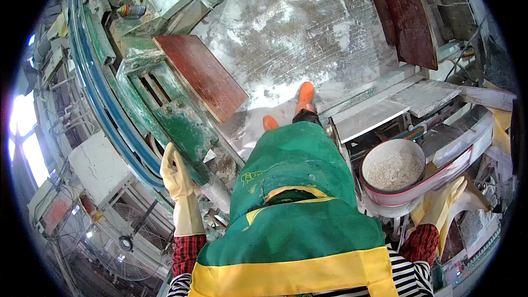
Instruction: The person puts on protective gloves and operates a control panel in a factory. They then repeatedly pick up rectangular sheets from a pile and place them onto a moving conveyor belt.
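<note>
Head view: A round bucket (393,147) of pale, lumpy material sits at the right of a dust-streaked workshop, ahead and slightly to the left of the worker's gloved right hand (444,204), which is much the nearer of the two. Its round mouth shows no long axis. That hand is empty as far as can be seen, fingers outstretched and close together; whether it touches the red-edged ledge (448,175) between it and the bucket, one cannot tell. Across the green apron (297,162), which blocks a straight line to the bucket, the left hand (180,187) points forward, fingers straight, nothing visible in it, just beside blue rails (108,122) running lengthwise away from the worker. Beyond stand a green machine frame (179,135) and a red-brown board (203,77); orange boots (306,96) show on the whitened floor (291,33).
</note>
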A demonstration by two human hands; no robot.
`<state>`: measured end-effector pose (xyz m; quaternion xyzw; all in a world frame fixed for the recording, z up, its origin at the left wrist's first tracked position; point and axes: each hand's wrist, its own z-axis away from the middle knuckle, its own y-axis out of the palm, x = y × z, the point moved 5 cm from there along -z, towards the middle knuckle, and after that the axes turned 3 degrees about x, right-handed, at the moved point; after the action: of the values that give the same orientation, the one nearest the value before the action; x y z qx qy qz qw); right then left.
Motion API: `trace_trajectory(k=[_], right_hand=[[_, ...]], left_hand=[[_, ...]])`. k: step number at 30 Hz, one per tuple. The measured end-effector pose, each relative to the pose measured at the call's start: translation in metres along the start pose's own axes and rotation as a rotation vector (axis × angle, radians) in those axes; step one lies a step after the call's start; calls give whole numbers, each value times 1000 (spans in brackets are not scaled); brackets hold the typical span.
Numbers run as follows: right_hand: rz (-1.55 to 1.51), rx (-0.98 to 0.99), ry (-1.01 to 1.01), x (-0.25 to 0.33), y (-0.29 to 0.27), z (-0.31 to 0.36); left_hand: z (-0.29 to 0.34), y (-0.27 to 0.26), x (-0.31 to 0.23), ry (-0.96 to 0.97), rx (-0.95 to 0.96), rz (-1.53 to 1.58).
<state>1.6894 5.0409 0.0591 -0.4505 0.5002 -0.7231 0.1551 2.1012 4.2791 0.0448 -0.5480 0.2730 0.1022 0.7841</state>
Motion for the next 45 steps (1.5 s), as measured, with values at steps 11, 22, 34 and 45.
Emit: trace_trajectory(k=[11,22,34,45], right_hand=[[-107,5,-307,46,14,-9],[-45,292,-826,140,104,131],[-114,348,-265,61,108,249],[157,-271,-153,-33,71,284]], left_hand=[[-14,27,-53,116,127,-65],[-45,48,-37,59,375,154],[-137,132,-73,250,1014,116],[-227,172,-72,442,1247,-583]])
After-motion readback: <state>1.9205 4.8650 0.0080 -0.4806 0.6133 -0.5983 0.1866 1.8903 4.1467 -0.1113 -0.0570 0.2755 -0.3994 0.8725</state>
